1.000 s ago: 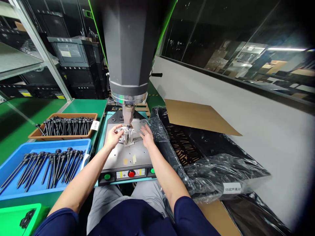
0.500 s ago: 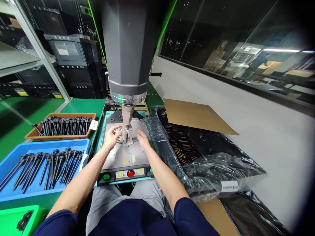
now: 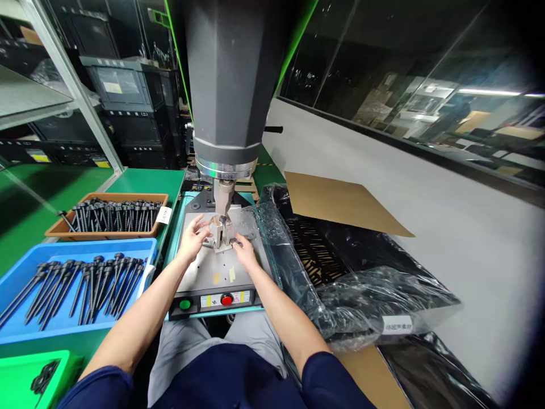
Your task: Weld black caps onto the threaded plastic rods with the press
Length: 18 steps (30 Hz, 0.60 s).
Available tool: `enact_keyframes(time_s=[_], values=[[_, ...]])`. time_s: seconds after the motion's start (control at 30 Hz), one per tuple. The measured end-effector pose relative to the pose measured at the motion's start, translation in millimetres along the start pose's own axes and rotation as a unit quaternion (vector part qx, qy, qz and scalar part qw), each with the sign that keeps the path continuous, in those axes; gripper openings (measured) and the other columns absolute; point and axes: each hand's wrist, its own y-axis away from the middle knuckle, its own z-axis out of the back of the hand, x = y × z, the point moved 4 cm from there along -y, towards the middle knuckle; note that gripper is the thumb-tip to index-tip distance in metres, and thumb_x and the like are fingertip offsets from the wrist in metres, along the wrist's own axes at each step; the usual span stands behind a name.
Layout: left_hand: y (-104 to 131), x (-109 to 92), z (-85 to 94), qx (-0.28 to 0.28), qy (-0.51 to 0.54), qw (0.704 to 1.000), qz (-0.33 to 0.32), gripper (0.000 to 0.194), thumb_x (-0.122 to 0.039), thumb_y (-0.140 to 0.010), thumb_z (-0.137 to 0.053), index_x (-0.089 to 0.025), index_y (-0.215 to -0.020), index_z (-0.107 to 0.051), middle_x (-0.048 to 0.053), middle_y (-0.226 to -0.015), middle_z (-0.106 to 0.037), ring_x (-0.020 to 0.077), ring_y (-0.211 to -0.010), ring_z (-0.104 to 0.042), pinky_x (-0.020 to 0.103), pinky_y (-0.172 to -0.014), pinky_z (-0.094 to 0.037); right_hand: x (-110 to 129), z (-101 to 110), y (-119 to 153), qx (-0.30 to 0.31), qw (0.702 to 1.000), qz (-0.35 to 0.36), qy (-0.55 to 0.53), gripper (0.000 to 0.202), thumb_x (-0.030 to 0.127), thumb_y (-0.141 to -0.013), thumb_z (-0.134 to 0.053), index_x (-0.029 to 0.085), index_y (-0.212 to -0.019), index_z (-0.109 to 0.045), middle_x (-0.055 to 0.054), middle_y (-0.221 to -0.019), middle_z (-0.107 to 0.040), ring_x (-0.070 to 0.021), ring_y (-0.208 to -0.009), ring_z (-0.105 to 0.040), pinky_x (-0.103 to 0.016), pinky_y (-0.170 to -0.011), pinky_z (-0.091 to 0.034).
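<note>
My left hand point(image 3: 195, 240) is beside the left side of a small metal fixture point(image 3: 220, 238), fingers apart and holding nothing that I can see. On the fixture's right side, my right hand point(image 3: 246, 251) pinches a small black part point(image 3: 235, 242), whose shape is too small to make out. A metal press horn point(image 3: 223, 199) comes down from the grey machine head point(image 3: 227, 85) right over the fixture. Beneath both hands lies a grey base plate point(image 3: 204, 275) with a red button point(image 3: 227, 299) and a green button point(image 3: 184, 304) along its front.
To the left, a blue tray point(image 3: 147, 245) and an orange tray point(image 3: 55, 230) hold many black rod-like parts. A green tray point(image 3: 63, 363) is at the lower left. Clear plastic wrap point(image 3: 374, 292) and cardboard point(image 3: 340, 201) lie on the right, near a white wall point(image 3: 426, 187).
My right hand has come down and left, closing its fingers at the fixture's right side. My left hand stays almost in place. The view has shifted slightly.
</note>
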Motion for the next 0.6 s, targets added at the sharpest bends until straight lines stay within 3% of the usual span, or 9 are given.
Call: enact_keyframes(time_s=[0.1, 0.23, 0.33, 0.47, 0.53, 0.6], values=[[1, 2, 0.6, 0.0, 0.0, 1.0, 0.003, 0.075, -0.031, -0.066, -0.077, -0.02, -0.135, -0.051, 0.015, -0.126, -0.062, 0.0112, -0.066, -0.066, 0.024, -0.056, -0.046, 7, -5, 7, 0.04, 0.991, -0.035, -0.124, 0.048, 0.031, -0.066, -0.077, 0.025, -0.113, -0.069, -0.007, -0.128, -0.065, -0.0276, -0.128, -0.053, -0.046, -0.11, -0.037], [0, 4, -0.7, -0.002, -0.028, 0.999, -0.017, 0.064, -0.027, -0.063, -0.077, -0.016, -0.123, -0.059, 0.015, -0.126, -0.063, 0.0106, -0.063, -0.064, 0.025, -0.057, -0.046, 23, -9, 8, 0.031, 0.935, -0.136, -0.325, 0.035, 0.05, -0.084, -0.063, 0.025, -0.107, -0.068, -0.007, -0.125, -0.067, -0.0248, -0.124, -0.056, -0.045, -0.102, -0.046], [-2, 6, 0.0, -0.006, -0.047, 0.999, -0.023, 0.061, -0.026, -0.064, -0.075, -0.016, -0.122, -0.059, 0.015, -0.126, -0.063, 0.0105, -0.062, -0.063, 0.025, -0.057, -0.046, 33, -4, 2, -0.032, 0.924, -0.182, -0.334, 0.019, 0.039, -0.09, -0.06, 0.023, -0.095, -0.068, -0.006, -0.107, -0.073, -0.0204, -0.103, -0.067, -0.037, -0.092, -0.052], [1, 3, 7.0, -0.03, -0.119, 0.992, -0.026, 0.055, -0.028, -0.07, -0.07, -0.017, -0.123, -0.06, 0.014, -0.125, -0.062, 0.0155, -0.073, -0.067, 0.029, -0.062, -0.05, 37, 0, -1, -0.069, 0.929, -0.176, -0.319, 0.01, 0.028, -0.089, -0.062, 0.021, -0.091, -0.068, -0.004, -0.089, -0.075, -0.0164, -0.083, -0.069, -0.03, -0.078, -0.054], [7, -9, 12.3, -0.094, -0.208, 0.97, -0.083, 0.044, -0.031, -0.075, -0.066, -0.017, -0.117, -0.063, 0.014, -0.125, -0.06, 0.0211, -0.09, -0.067, 0.033, -0.07, -0.053, 35, 1, 1, -0.066, 0.931, -0.17, -0.317, 0.009, 0.028, -0.089, -0.064, 0.02, -0.09, -0.068, -0.005, -0.086, -0.075, -0.0159, -0.079, -0.069, -0.028, -0.074, -0.054], [17, -27, 10.1, -0.144, -0.309, 0.921, -0.187, 0.034, -0.034, -0.082, -0.062, -0.017, -0.111, -0.065, 0.014, -0.127, -0.058, 0.0254, -0.109, -0.061, 0.038, -0.082, -0.053, 34, 1, 2, -0.063, 0.932, -0.164, -0.317, 0.009, 0.027, -0.088, -0.065, 0.019, -0.09, -0.068, -0.005, -0.086, -0.075, -0.0157, -0.077, -0.069, -0.028, -0.072, -0.053]])
